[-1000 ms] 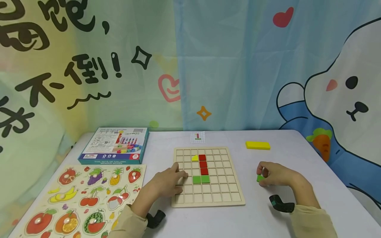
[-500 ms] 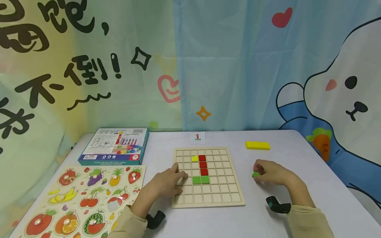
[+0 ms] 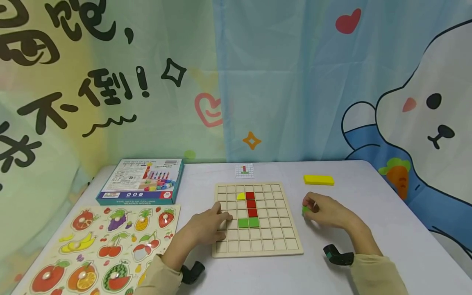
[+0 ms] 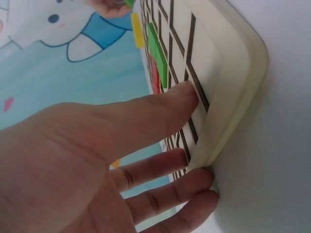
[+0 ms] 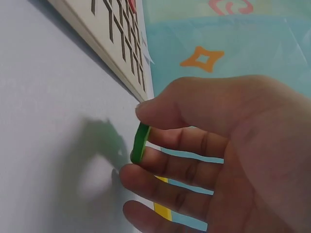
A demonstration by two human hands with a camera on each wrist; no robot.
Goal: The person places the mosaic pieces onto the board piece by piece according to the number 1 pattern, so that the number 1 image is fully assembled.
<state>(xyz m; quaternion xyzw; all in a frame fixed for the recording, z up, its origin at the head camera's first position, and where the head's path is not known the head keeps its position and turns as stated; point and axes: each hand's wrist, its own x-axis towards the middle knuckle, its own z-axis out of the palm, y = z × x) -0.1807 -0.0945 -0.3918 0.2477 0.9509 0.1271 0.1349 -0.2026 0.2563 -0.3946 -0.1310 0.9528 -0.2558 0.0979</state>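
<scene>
A wooden grid board (image 3: 269,241) lies flat on the table. Set in its squares are one yellow tile (image 3: 241,196), a column of red tiles (image 3: 251,204) and two green tiles (image 3: 248,223). On the board's left edge rests my left hand (image 3: 204,227); in the left wrist view its thumb (image 4: 160,109) presses the top while the other fingers, fairly straight, lie along the side. Off the right side of the board, my right hand (image 3: 328,209) pinches a small green tile (image 5: 140,143) between thumb and fingers, above the table. Part of that tile is covered by the fingers.
A small pattern card (image 3: 244,170) lies behind the board. Back right is a yellow bar (image 3: 318,180). A boxed set (image 3: 141,182) sits at the back left, with a fruit picture board (image 3: 107,241) in front of it. A printed curtain (image 3: 265,82) hangs behind.
My right hand has moved left toward the board, carrying the green tile. The left hand has stayed on the board's edge.
</scene>
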